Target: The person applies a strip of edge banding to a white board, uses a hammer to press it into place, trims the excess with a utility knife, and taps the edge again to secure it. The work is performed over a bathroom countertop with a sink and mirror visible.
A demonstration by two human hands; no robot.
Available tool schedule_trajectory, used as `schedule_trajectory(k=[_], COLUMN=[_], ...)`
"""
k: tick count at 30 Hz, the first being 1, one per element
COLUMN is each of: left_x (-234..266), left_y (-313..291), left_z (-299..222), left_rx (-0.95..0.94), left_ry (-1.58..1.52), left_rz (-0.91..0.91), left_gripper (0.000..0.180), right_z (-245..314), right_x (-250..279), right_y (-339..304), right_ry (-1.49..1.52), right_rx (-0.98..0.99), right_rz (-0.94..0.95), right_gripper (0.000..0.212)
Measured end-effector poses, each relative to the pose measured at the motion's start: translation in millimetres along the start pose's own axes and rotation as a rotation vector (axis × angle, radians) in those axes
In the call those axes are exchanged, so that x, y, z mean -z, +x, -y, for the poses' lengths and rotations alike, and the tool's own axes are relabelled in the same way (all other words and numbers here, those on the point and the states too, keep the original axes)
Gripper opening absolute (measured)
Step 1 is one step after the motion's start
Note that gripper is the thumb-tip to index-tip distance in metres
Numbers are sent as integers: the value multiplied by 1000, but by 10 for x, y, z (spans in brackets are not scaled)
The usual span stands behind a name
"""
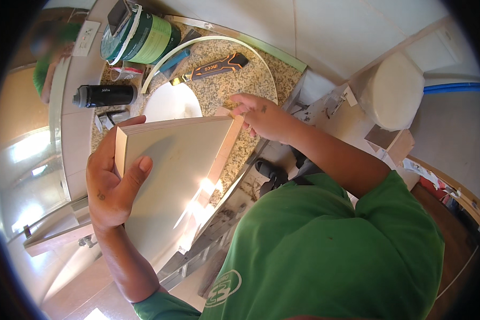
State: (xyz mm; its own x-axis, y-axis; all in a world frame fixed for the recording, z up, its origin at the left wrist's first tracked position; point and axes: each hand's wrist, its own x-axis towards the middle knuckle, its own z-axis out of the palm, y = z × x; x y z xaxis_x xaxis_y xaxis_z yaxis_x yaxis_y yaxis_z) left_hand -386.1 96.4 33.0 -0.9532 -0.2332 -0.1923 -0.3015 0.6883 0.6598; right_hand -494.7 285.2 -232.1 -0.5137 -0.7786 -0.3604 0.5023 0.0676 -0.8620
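A pale flat board (170, 165) with wood-toned edges is tilted up in front of me over the counter. My left hand (112, 184) clasps its left end, thumb on the pale face and fingers behind the edge. At the far right corner, my right hand (261, 114) has its fingers bent round a wood-coloured edging strip (222, 111), whose short end juts past the corner. The fingers partly hide the strip there. A long, narrow white strip (213, 39) curves across the counter behind the board, passing close to my right hand.
On the speckled counter (224, 90) lie an orange-and-black utility knife (216, 68), a blue tool (175, 60) and a white round piece (173, 101). A green bucket (149, 37) and black bottle (106, 96) are at left. A mirror (32, 149) borders the left; a wrapped toilet (392, 90) stands right.
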Motion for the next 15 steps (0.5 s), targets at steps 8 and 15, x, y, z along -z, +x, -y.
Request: schedule_trajectory(k=[8,15], left_x=[23,-25], left_y=[-3,-43], left_z=[28,77], left_rx=[-6,-94], left_ry=[-47,-242], left_rz=[18,-59], left_gripper=[57,60], right_z=[-368,-244], right_x=[-135,-101], right_y=[125,-160], right_ry=[-157,-249], right_rx=[117,79], right_rz=[15,65], right_gripper=[67,61])
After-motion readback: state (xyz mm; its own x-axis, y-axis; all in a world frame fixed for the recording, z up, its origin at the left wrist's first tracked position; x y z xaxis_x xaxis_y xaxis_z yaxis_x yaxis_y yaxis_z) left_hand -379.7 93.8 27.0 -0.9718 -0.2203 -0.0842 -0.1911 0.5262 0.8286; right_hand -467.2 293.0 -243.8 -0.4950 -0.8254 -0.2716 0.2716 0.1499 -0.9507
